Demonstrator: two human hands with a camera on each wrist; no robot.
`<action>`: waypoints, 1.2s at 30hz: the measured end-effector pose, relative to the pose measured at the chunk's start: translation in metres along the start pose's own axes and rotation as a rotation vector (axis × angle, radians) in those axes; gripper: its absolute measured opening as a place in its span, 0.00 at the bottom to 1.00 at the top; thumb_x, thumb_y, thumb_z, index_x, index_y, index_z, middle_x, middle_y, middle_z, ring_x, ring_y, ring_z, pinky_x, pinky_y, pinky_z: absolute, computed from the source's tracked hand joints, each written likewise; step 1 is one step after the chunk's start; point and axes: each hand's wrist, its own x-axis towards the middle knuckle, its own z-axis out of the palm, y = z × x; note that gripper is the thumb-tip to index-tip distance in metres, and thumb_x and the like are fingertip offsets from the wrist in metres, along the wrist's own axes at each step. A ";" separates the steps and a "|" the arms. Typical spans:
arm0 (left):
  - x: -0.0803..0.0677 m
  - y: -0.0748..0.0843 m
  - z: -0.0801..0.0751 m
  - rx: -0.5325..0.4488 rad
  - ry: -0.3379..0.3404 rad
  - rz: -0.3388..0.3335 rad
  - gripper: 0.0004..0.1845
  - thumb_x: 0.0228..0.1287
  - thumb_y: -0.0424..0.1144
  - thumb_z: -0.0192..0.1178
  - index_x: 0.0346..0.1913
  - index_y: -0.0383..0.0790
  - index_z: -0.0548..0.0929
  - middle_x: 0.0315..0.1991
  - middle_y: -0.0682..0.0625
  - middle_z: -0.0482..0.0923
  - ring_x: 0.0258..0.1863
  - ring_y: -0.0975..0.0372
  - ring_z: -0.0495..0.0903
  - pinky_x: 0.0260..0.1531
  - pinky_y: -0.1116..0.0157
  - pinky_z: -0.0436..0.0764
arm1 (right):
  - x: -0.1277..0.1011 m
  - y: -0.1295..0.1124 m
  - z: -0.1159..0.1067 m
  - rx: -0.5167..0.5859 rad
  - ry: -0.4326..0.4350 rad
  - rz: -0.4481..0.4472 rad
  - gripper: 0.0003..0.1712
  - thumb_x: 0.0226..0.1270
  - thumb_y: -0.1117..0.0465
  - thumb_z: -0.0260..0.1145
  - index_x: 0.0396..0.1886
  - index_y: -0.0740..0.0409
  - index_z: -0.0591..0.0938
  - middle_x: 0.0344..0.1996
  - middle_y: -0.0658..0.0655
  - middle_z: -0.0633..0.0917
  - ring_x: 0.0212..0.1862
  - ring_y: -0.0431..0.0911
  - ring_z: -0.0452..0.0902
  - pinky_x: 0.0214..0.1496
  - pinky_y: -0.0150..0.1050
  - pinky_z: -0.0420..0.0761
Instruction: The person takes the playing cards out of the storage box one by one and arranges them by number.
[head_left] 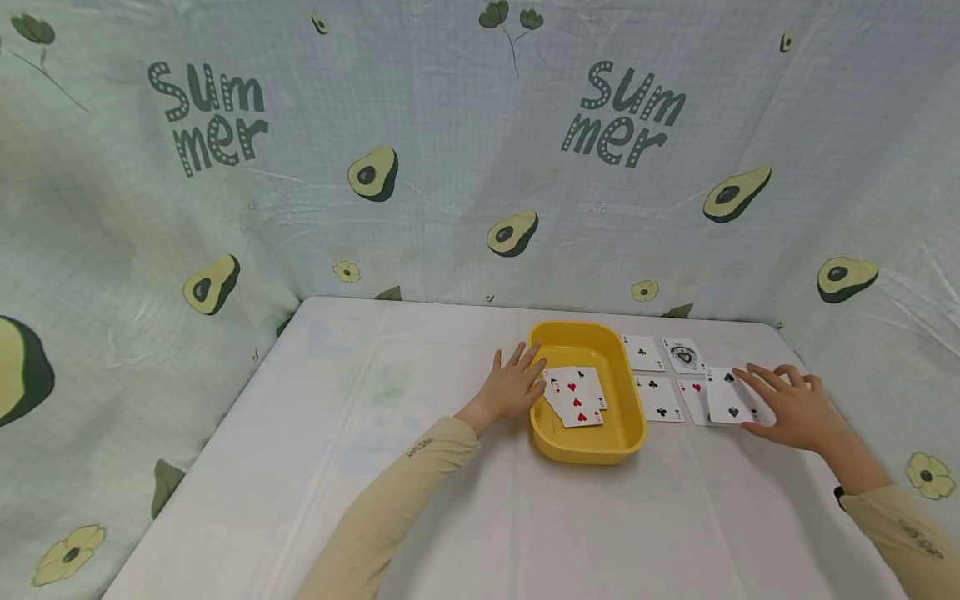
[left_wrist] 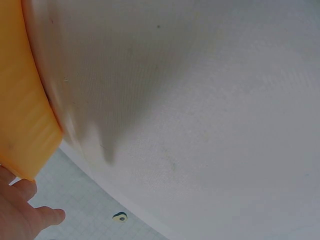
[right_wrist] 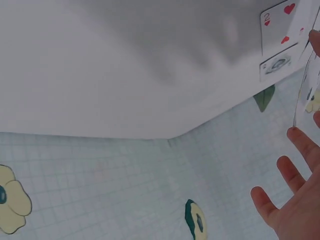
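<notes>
Hands at the cards
Your left hand (head_left: 513, 385) rests spread against the yellow plastic tray (head_left: 628, 433); your right hand (head_left: 795, 407) pinches a spade card (head_left: 729, 400), fingers curled on it

My yellow tray (head_left: 626, 433) looks like smooth matt plastic; the cards (head_left: 576, 397) are glossy paper, the desk (head_left: 375, 467) cover woven cloth.

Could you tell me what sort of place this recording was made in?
Probably a staged tabletop booth rather than a lived-in room: a white-covered table is walled on three sides by an avocado-print "Summer" cloth, with only a yellow tray and playing cards laid out.
</notes>
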 end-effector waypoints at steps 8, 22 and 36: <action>0.000 0.004 -0.003 0.049 -0.026 -0.022 0.26 0.70 0.49 0.33 0.67 0.45 0.58 0.72 0.50 0.41 0.71 0.53 0.42 0.64 0.43 0.45 | -0.005 0.014 -0.002 -0.006 -0.064 0.020 0.50 0.34 0.47 0.74 0.61 0.51 0.63 0.51 0.62 0.73 0.46 0.57 0.62 0.41 0.60 0.63; -0.001 0.005 -0.006 0.077 -0.034 -0.028 0.26 0.70 0.49 0.34 0.67 0.46 0.58 0.72 0.51 0.42 0.71 0.53 0.42 0.64 0.43 0.47 | -0.008 0.039 0.006 -0.062 -0.184 0.000 0.54 0.32 0.47 0.75 0.63 0.47 0.59 0.53 0.64 0.74 0.44 0.54 0.64 0.38 0.54 0.65; -0.005 0.007 -0.010 0.047 -0.025 -0.018 0.26 0.69 0.49 0.34 0.67 0.44 0.59 0.72 0.50 0.43 0.71 0.53 0.42 0.64 0.43 0.46 | -0.005 0.052 0.015 -0.084 -0.159 -0.061 0.55 0.30 0.46 0.75 0.62 0.47 0.59 0.51 0.63 0.75 0.43 0.53 0.66 0.33 0.46 0.64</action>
